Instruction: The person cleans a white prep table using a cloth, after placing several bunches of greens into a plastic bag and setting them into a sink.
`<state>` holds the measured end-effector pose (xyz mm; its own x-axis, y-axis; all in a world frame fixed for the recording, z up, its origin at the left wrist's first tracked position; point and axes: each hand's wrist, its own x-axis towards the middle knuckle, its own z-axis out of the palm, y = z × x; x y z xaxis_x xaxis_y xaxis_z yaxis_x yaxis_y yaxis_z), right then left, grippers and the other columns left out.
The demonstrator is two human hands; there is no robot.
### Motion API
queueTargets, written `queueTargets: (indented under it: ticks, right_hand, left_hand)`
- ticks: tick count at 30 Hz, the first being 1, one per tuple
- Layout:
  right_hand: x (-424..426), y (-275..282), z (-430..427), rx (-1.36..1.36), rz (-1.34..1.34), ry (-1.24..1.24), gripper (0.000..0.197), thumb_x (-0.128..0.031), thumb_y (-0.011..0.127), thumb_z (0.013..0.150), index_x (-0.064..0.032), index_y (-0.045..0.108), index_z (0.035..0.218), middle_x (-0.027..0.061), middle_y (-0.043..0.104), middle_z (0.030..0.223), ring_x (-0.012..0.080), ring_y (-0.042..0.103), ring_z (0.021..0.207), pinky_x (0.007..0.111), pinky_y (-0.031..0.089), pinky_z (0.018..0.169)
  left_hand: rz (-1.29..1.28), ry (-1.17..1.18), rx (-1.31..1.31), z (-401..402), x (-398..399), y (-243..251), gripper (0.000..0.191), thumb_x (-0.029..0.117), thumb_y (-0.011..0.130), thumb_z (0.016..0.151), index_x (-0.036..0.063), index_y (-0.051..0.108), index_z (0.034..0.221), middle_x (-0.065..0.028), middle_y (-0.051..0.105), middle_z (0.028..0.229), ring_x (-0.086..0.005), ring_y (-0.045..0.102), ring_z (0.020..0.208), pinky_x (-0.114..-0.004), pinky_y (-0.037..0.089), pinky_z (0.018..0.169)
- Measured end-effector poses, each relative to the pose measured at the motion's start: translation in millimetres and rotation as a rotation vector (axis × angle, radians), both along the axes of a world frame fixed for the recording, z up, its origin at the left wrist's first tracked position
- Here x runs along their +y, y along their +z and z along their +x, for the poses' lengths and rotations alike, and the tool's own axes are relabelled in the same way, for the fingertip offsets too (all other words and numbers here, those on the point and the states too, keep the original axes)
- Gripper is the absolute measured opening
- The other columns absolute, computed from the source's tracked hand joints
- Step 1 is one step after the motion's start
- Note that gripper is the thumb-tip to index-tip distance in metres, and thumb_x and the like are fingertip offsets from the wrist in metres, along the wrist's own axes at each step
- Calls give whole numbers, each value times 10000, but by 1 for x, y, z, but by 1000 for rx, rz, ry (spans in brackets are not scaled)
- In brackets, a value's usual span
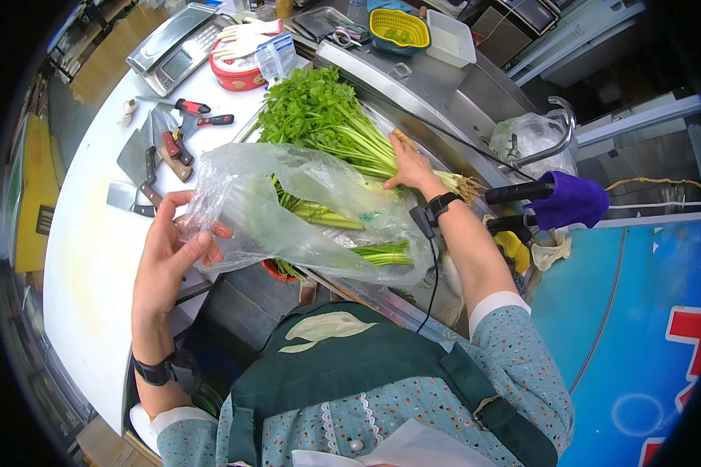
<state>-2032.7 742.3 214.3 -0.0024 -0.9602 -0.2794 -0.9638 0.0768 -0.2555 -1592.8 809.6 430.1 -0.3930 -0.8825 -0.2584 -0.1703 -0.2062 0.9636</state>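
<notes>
My left hand point(181, 245) pinches the end of a translucent plastic bag point(304, 163) and keeps it lifted at the left. The bag stretches right across the counter's edge; green stalks point(385, 253) show in and beneath it. My right hand point(412, 163) rests, fingers spread, on the lower stems of a large bunch of leafy celery-like greens point(321, 111), near the roots point(467, 185). Whether its fingers grip the stems or only press on them I cannot tell. Both wrists wear black straps.
Cleavers point(134, 157) and knives lie on the white table point(87, 245) at the left. Behind them stand a digital scale point(178, 64) and a round red tin point(236, 76). A yellow basket point(400, 26) and a white tub point(451, 38) are at the back; a curved faucet point(566, 125) rises at the right.
</notes>
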Motion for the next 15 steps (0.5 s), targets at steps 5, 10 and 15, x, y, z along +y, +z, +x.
queueTargets:
  ticks: [5, 10, 15]
  right_hand:
    - [-7, 16, -2, 77, 81, 43, 813, -218, 838, 606, -38, 399, 1266, 239, 607, 1107, 383, 582, 1064, 452, 491, 867]
    - [-1, 33, 8, 91, 108, -52, 695, -155, 785, 601, 44, 474, 1190, 268, 610, 1122, 360, 622, 1020, 428, 518, 844]
    - [-5, 62, -5, -373, 412, -78, 605, -121, 753, 672, 70, 497, 1186, 260, 641, 1017, 322, 663, 927, 380, 547, 821]
  left_hand:
    - [186, -156, 294, 6, 4, -4, 334, 207, 567, 945, -21, 515, 1183, -152, 676, 901, -149, 647, 708, -245, 522, 596]
    - [247, -131, 664, 1, 0, -6, 428, 158, 489, 971, -28, 371, 1337, -275, 587, 1094, -298, 678, 800, -367, 595, 653]
    - [260, -367, 960, -1, -9, -9, 652, 12, 540, 904, 1, 198, 1458, -365, 424, 1302, -383, 661, 918, -437, 616, 744]
